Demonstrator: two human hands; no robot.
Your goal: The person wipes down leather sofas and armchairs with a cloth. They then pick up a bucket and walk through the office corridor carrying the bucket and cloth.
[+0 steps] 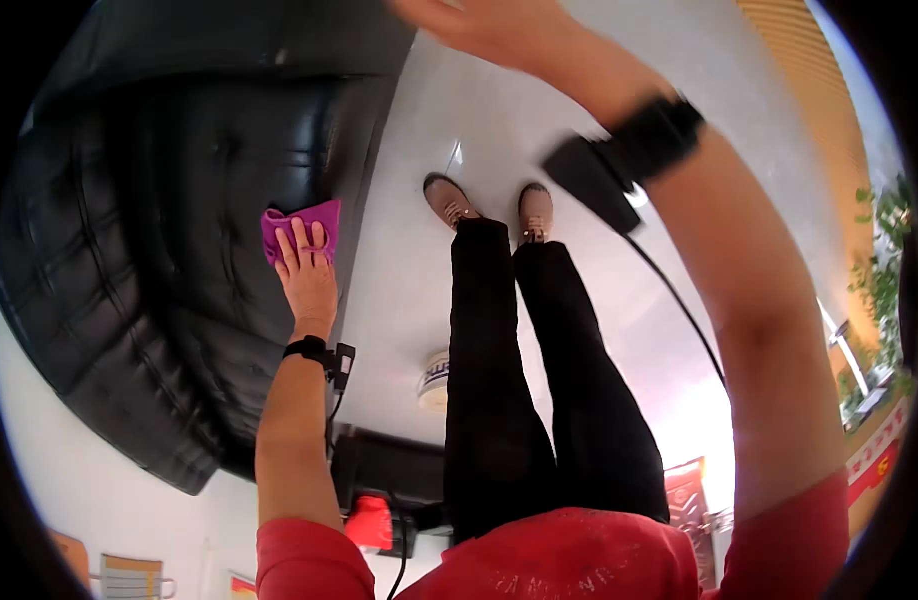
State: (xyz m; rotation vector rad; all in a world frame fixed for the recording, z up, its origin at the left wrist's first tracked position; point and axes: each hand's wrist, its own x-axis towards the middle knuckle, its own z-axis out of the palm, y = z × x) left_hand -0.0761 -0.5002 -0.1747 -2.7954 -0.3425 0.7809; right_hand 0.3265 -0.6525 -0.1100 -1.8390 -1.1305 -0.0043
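Note:
My left hand (307,272) lies with its fingers spread on a folded purple cloth (324,220), which rests on the seat of the black leather sofa (209,190). The cloth is pressed flat near the front edge of the seat. At the top of the view my right hand (449,18) is raised over the floor, cut off by the frame edge and blurred, so its fingers are hidden. Black straps with small devices and cables are on both wrists.
Pale shiny floor (419,120) lies around my brown shoes (449,200). A white round container (434,382) stands beside my legs, near a dark piece of furniture (389,455) with a red object (370,522). Green plants (884,225) are at the far right.

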